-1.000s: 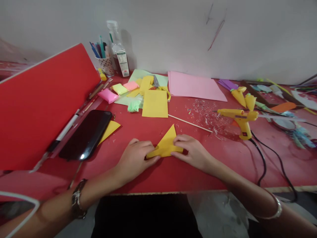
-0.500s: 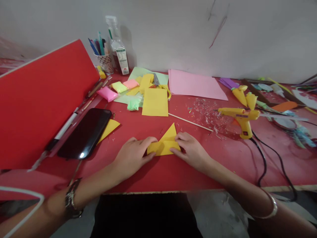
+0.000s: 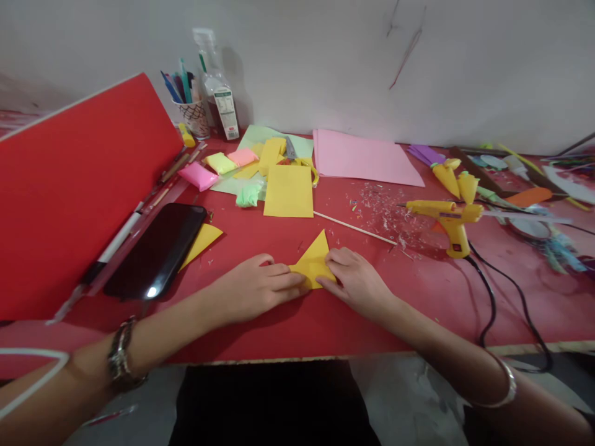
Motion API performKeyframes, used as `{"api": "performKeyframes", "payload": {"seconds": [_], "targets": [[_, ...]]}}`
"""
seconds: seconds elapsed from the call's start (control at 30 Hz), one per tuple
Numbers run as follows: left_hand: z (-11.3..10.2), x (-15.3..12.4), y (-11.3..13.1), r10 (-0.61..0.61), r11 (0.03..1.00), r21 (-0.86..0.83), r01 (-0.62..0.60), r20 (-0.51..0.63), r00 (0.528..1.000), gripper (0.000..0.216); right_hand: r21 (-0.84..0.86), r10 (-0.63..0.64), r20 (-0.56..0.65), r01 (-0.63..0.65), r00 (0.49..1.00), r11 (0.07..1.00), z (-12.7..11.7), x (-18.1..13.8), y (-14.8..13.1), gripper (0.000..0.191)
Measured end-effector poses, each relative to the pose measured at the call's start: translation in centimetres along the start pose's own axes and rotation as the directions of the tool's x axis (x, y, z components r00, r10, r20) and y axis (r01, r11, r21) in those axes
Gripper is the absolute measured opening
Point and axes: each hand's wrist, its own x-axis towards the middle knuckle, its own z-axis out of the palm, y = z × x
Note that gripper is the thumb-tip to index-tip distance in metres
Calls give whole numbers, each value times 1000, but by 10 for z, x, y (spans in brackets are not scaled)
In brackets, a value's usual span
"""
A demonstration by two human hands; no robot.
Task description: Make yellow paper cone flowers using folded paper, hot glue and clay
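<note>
A folded piece of yellow paper (image 3: 315, 261) lies on the red table near its front edge, with one point standing up towards the back. My left hand (image 3: 260, 286) rests flat across the paper's left part, fingers stretched to the right and pressing on it, covering the lower left fold. At the right end, my right hand (image 3: 356, 279) pinches the paper between thumb and curled fingers. Just behind lies a square yellow sheet (image 3: 289, 192), and left of my hands a yellow paper triangle (image 3: 201, 244) sticks out from beneath a black phone (image 3: 158, 251).
A yellow glue gun (image 3: 449, 220) with a black cord lies to the right, amid paper scraps. A thin stick (image 3: 356, 228) lies behind my right hand. Pink sheets (image 3: 367, 158), clay packets (image 3: 199, 176), a bottle (image 3: 223, 102) and a pen cup (image 3: 193, 118) line the back; a red board (image 3: 83, 198) leans left.
My left hand has gone from pinching the paper's left end to lying over it with fingers extended along the fold. My right hand keeps its pinch. The view has shifted slightly.
</note>
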Motion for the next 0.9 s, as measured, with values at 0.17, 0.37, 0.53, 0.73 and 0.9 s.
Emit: {"api": "performKeyframes", "payload": {"seconds": [0.17, 0.37, 0.53, 0.73, 0.9], "targets": [[-2, -21, -4, -51, 991, -121, 56, 46, 998, 38, 18, 24, 12, -24, 1000, 1000, 0, 0, 1, 18], [0, -39, -4, -115, 973, -190, 133, 102, 988, 34, 81, 55, -47, -51, 997, 995, -1, -2, -2, 15], [1, -39, -2, -130, 970, -202, 137, 44, 990, 33, -66, -125, -142, 117, 982, 991, -6, -13, -25, 45], [2, -39, -3, -125, 970, -202, 136, 66, 990, 33, -63, -243, 10, 243, 970, 968, -5, -25, -39, 46], [1, -42, -3, -126, 966, -218, 138, 67, 990, 34, -56, -156, 23, 157, 987, 986, -3, -35, -32, 45]]}}
